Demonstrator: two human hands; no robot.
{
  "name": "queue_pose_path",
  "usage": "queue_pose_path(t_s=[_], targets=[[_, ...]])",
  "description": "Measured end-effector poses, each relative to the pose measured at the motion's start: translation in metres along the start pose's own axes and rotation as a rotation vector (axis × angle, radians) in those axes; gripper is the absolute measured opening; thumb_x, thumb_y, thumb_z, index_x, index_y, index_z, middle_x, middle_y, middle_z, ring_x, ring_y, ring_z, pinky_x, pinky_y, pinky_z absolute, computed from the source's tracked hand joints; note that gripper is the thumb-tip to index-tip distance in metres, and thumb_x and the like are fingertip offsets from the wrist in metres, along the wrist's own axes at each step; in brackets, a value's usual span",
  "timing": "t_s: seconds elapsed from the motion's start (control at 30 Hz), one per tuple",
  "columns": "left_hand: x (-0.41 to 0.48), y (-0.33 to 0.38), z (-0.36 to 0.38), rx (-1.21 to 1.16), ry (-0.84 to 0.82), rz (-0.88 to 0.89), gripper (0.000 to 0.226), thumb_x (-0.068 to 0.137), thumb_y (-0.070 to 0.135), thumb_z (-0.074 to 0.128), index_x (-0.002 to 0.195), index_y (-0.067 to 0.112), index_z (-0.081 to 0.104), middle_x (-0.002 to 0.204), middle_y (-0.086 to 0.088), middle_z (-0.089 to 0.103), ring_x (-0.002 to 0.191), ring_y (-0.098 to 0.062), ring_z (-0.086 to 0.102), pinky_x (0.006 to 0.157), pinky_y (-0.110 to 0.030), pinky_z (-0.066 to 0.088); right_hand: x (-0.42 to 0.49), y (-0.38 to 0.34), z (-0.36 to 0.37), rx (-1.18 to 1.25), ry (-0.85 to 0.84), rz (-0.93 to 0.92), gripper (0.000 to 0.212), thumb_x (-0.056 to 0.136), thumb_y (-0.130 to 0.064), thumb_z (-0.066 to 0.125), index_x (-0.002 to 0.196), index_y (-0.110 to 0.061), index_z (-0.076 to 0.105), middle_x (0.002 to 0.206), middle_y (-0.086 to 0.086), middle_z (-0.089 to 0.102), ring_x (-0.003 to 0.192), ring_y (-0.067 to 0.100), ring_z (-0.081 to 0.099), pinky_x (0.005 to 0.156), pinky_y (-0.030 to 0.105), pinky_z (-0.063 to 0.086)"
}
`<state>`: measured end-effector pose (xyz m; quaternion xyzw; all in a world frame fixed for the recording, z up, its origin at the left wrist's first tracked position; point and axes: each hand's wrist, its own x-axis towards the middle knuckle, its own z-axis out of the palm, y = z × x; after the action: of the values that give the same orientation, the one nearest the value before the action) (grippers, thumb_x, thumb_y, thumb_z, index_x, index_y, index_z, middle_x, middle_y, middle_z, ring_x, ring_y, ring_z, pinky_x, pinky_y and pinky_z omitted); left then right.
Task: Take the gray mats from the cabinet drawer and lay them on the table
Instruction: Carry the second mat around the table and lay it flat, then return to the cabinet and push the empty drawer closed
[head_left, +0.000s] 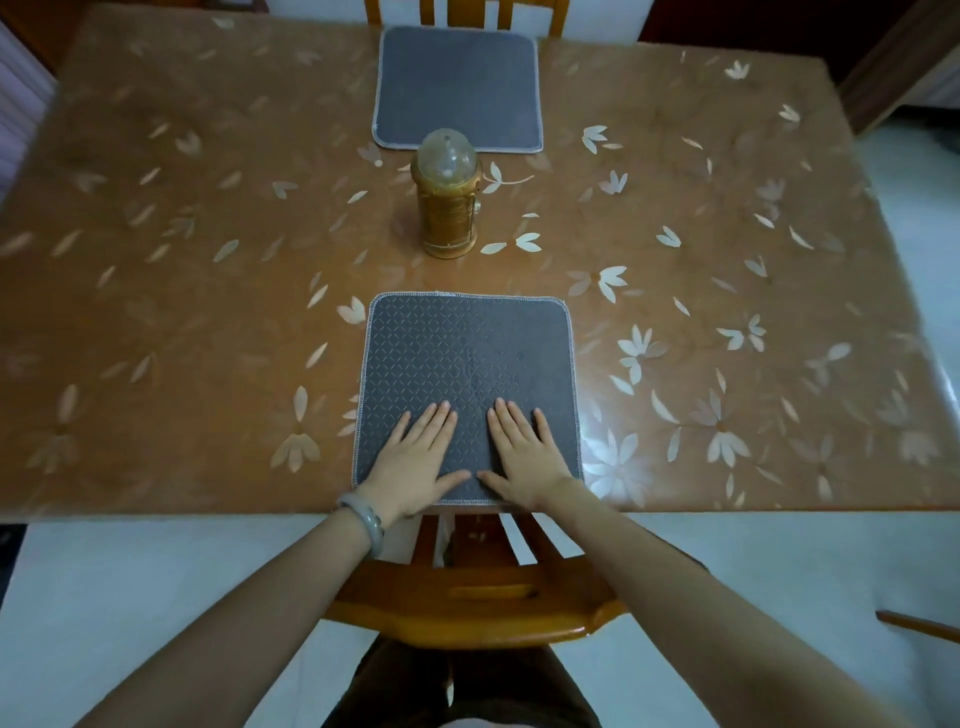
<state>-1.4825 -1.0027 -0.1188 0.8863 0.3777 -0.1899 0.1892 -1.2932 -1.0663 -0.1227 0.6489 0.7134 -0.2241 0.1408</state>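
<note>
A gray square mat with a diamond pattern and pale stitched edge lies flat at the near edge of the brown flowered table. My left hand and my right hand both rest flat on its near half, fingers straight and pointing away, thumbs nearly touching. A second gray mat lies flat at the far edge of the table, straight across from the first. The cabinet drawer is out of view.
A golden lantern-shaped object with a clear dome stands mid-table between the two mats. A wooden chair stands pushed in at the near edge under my arms. Another chair back shows at the far side.
</note>
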Motion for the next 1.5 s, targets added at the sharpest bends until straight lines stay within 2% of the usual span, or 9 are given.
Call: queue_pose_path(t_s=[0.17,0.3,0.4,0.5,0.57,0.8,1.07,1.23,1.5], targets=[[-0.02,0.022,-0.075,-0.207,-0.113,-0.068,0.075,0.092,0.056,0.045,0.151,0.018,0.022,0.16,-0.006,0.018,0.146,-0.024,0.018,0.118,-0.043,0.019,-0.032,-0.02,-0.067,0.321,-0.078,0.154,0.059,0.092,-0.045,0.049,0.143,-0.02,0.035,0.146,0.012,0.042,0.137,0.032,0.035,0.114,0.049,0.018],[-0.054,0.038,-0.118,-0.519,-0.069,0.017,0.069,0.087,0.047,0.061,0.147,0.026,0.034,0.152,0.0,0.038,0.135,-0.019,0.042,0.109,-0.04,0.037,-0.107,-0.029,-0.113,0.678,0.028,0.236,0.069,0.09,-0.042,0.057,0.149,-0.026,0.025,0.152,0.004,0.036,0.136,0.025,0.037,0.109,0.04,0.031],[-0.083,0.059,-0.14,-0.897,-0.014,0.175,0.07,0.08,0.032,0.071,0.142,0.023,0.039,0.145,-0.003,0.046,0.126,-0.02,0.051,0.103,-0.035,0.042,-0.182,-0.03,-0.133,0.925,0.219,0.235,0.069,0.087,-0.035,0.064,0.147,-0.032,0.029,0.148,0.0,0.04,0.132,0.02,0.043,0.106,0.037,0.037],[-0.114,0.093,-0.154,-1.146,0.029,0.335,0.09,0.063,0.054,0.079,0.139,0.027,0.039,0.139,0.0,0.05,0.116,-0.012,0.059,0.099,-0.034,0.045,-0.255,-0.031,-0.135,1.056,0.509,0.264,0.071,0.084,-0.027,0.068,0.144,-0.037,0.032,0.144,-0.004,0.044,0.124,0.012,0.048,0.105,0.037,0.041],[-0.125,0.118,-0.156,-1.224,0.049,0.422,0.088,0.066,0.048,0.077,0.141,0.026,0.036,0.139,0.003,0.049,0.117,-0.012,0.059,0.102,-0.037,0.046,-0.292,-0.031,-0.128,1.133,0.65,0.276,0.075,0.082,-0.022,0.071,0.14,-0.046,0.03,0.145,-0.005,0.043,0.125,0.012,0.049,0.104,0.037,0.043],[-0.131,0.223,-0.154,-1.18,-0.031,0.695,0.088,0.072,0.026,0.075,0.145,0.031,0.026,0.144,0.006,0.041,0.124,-0.01,0.053,0.093,-0.024,0.049,-0.389,-0.019,-0.084,1.244,1.055,0.44,0.093,0.078,-0.006,0.075,0.145,-0.042,0.021,0.145,-0.004,0.038,0.125,0.008,0.049,0.097,0.031,0.049],[-0.106,0.364,-0.129,-1.021,-0.263,0.912,0.108,0.062,0.033,0.086,0.147,0.036,0.019,0.149,0.008,0.035,0.127,-0.006,0.049,0.094,-0.022,0.048,-0.476,0.041,-0.031,1.226,1.199,0.743,0.094,0.078,-0.013,0.075,0.146,-0.044,0.018,0.142,-0.014,0.036,0.115,-0.012,0.047,0.088,0.012,0.046],[-0.089,0.469,-0.109,-0.945,-0.319,0.984,0.11,0.053,0.048,0.086,0.14,0.048,0.019,0.147,0.015,0.034,0.128,-0.005,0.048,0.096,-0.025,0.049,-0.544,0.095,0.0,1.241,1.261,0.854,0.09,0.079,-0.01,0.073,0.144,-0.041,0.02,0.147,-0.002,0.036,0.128,0.012,0.045,0.101,0.032,0.045],[-0.051,0.613,-0.084,-0.963,-0.296,0.97,0.106,0.054,0.038,0.08,0.142,0.042,0.02,0.146,0.01,0.037,0.125,-0.006,0.05,0.094,-0.027,0.049,-0.632,0.198,0.032,1.262,1.275,0.907,0.086,0.08,-0.008,0.072,0.141,-0.043,0.023,0.146,-0.001,0.039,0.127,0.015,0.046,0.104,0.041,0.044]])
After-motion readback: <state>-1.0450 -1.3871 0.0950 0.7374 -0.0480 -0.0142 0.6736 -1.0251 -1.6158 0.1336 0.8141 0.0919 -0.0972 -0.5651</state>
